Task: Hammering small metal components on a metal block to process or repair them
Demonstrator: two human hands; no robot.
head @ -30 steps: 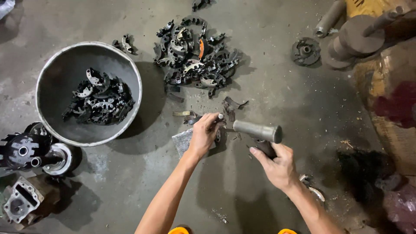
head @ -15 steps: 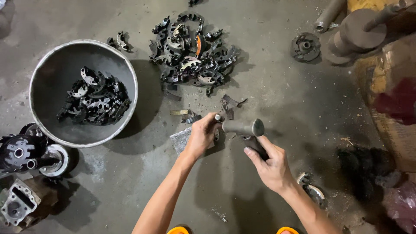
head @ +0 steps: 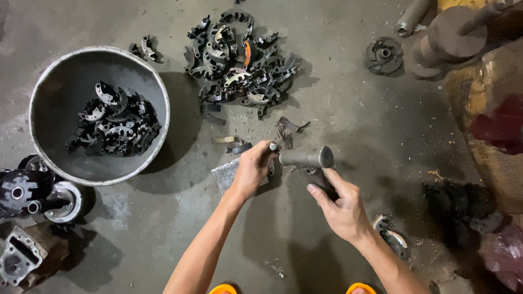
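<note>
My right hand (head: 339,206) grips the dark handle of a hammer whose grey cylindrical head (head: 305,158) lies level, right against my left hand. My left hand (head: 251,170) pinches a small dark metal part down on a flat grey stone block (head: 227,174) on the concrete floor. The part itself is mostly hidden under my fingers. Small broken pieces (head: 287,130) lie just beyond the hammer head.
A round metal basin (head: 52,169) at the left holds several dark curved metal parts. A heap of similar parts (head: 239,60) lies ahead. Engine pieces (head: 32,198) sit at the lower left, a round disc (head: 384,54) and heavy metal cylinders (head: 447,38) at the upper right.
The hammer head has swung left and down, from out at the right to right beside my left hand. My left hand has stayed on the block.
</note>
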